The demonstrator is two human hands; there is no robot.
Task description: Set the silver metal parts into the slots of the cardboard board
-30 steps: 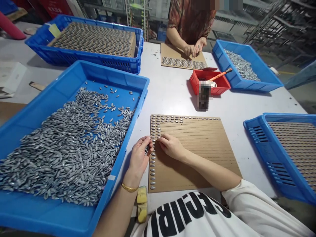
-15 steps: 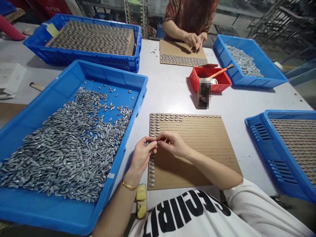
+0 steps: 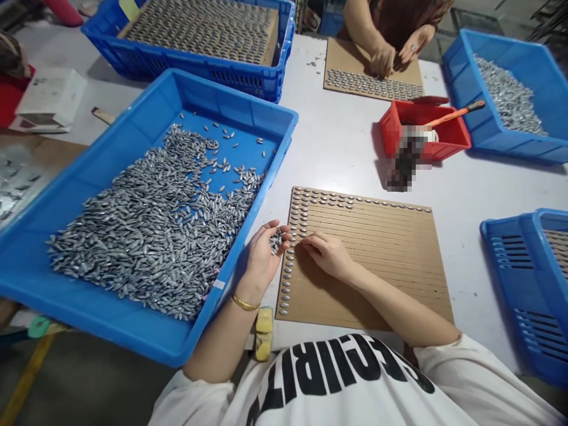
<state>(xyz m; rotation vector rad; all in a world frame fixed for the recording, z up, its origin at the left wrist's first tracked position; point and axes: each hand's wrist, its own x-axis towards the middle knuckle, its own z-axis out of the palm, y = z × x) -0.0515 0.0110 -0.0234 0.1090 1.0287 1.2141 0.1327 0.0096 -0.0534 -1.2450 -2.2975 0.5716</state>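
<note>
My left hand [image 3: 261, 258] is cupped palm-up beside the left edge of a ridged cardboard sheet [image 3: 377, 260]. In its palm lies a handful of small grey spindle-shaped pieces [image 3: 276, 242]. My right hand [image 3: 331, 254] rests over the sheet, thumb and fingers pinched together at the second column from the left; whatever is between the fingertips is hidden. Similar pieces sit in lines along the sheet's left side and top edge. A large blue tray [image 3: 231, 97] stands to the left, heaped with loose grey pieces [image 3: 151, 219].
Across the table, a co-worker's hands [image 3: 399, 56] are over another cardboard sheet [image 3: 339, 56]. A red bin [image 3: 448, 145] holds an orange-handled tool [image 3: 457, 113]. Blue crates [image 3: 261, 83] stand at the back left and right [image 3: 510, 284]; another blue tray [image 3: 510, 139] is at the back right.
My hands have drawn apart: the left has opened into a cup, showing its pieces, and the right is pinched over the sheet. The view has shifted. The co-worker's hands have separated.
</note>
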